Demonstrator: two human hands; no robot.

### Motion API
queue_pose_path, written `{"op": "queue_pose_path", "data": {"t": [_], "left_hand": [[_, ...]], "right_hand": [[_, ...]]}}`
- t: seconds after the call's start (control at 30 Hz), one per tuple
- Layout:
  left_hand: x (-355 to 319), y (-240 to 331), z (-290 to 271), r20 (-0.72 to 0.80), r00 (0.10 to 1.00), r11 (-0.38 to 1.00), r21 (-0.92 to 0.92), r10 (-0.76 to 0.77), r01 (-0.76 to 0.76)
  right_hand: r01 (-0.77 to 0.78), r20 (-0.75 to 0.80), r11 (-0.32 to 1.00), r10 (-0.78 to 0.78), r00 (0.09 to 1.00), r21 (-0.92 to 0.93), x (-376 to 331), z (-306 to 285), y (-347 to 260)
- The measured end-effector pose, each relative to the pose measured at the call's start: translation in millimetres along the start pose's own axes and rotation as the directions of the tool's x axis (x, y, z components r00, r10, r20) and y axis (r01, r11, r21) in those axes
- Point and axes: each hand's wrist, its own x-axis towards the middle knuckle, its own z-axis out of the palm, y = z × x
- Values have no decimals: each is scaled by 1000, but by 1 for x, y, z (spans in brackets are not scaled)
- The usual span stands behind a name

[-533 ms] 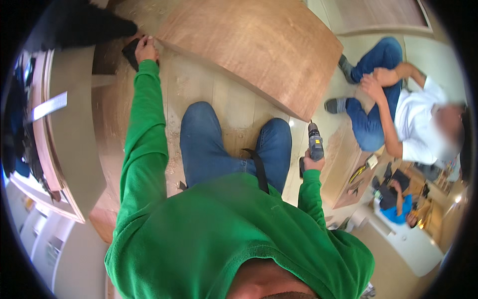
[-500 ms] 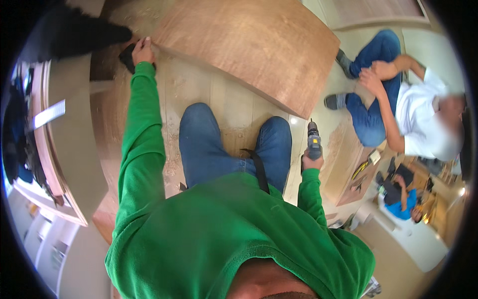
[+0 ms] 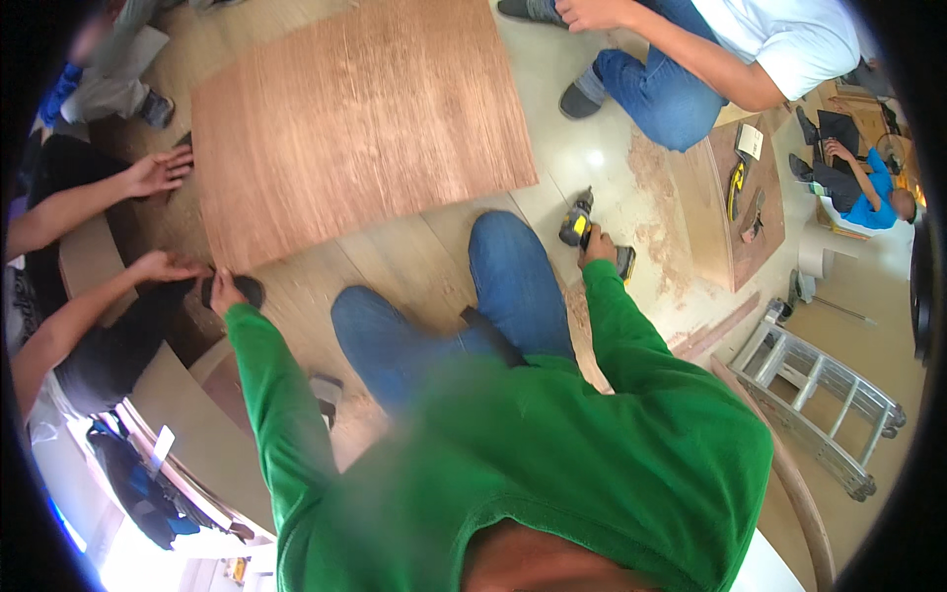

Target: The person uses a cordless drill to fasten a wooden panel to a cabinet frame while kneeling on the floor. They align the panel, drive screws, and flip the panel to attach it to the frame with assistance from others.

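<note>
View from above of a person in a green sweater and blue jeans kneeling on a pale wooden floor (image 3: 395,266). Compared with half a second ago, the head has turned: the large plywood sheet (image 3: 355,118), which sat toward the upper right, now fills the upper centre, and 2 bare forearms of a co-worker in black have come into view at the left. The person's own arms have barely moved against the body. The left hand (image 3: 225,293) reaches out along the floor as before, its grip closed on a small dark object (image 3: 245,289) just below the near left corner of the plywood; what the object is cannot be made out. One co-worker's hand (image 3: 173,266) lies just beside it, almost touching, and the other (image 3: 163,173) rests flat at the sheet's left edge. The right hand (image 3: 597,247) is wrapped around the handle of a yellow and black cordless drill (image 3: 577,225), held low beside the right knee, near the plywood's near right corner but apart from it, as it was before. The drill seems idle, so the work looks to be at the stage of placing the sheet rather than driving. A second seated person in a white shirt is at the upper right, and a folded aluminium ladder (image 3: 819,395) lies at the lower right.
</note>
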Motion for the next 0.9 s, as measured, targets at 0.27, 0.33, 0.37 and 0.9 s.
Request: {"op": "queue_pose_path", "data": {"t": [0.27,0.33,0.37,0.9], "left_hand": [[-154,7,10,-207,978,936,343,0,73],[-188,10,15,-204,978,954,281,-43,101],[-202,10,13,-160,986,926,361,-51,107],[-405,135,-55,855,516,991,-109,54,76]], "right_hand": [[62,-201,951,1,980,304,24,-17,-38],[19,-102,693,78,992,721,39,-34,-65],[-97,100,580,26,995,809,47,-43,-82],[-224,249,-147,183,951,963,-62,-27,-226]]}}
